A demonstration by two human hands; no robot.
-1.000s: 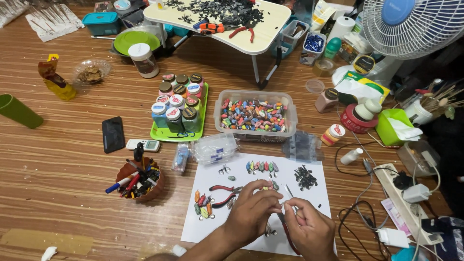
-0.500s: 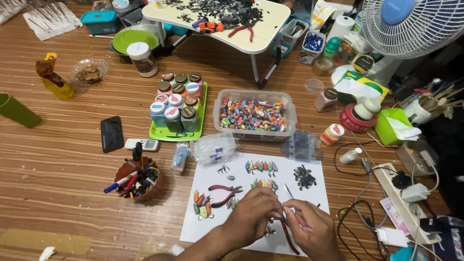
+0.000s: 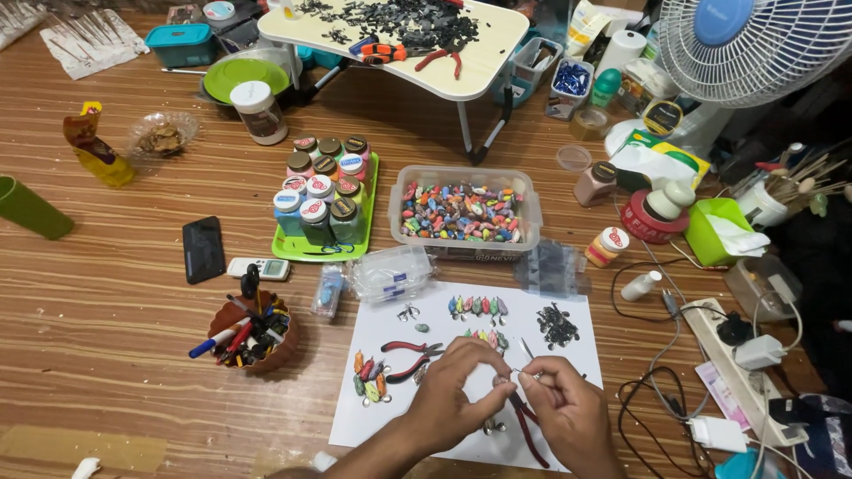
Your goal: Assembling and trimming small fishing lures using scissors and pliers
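A: What is nearest?

B: Two hands meet over a white sheet (image 3: 390,341) on the wooden floor. The left hand (image 3: 450,401) and right hand (image 3: 568,415) each have fingers pinched together on a tiny metal piece (image 3: 508,376) between them; dark-handled pliers (image 3: 530,427) lie under the right hand.

A: How much looks done?

B: Three small clusters of coloured lures (image 3: 477,307) lie finished on the sheet beside one pair of red pliers (image 3: 404,358); a clear box of coloured pieces (image 3: 461,213) beyond is full, so much seems left.

A: Farther?

B: One green tray of jars (image 3: 321,197), one low surface (image 3: 399,34).
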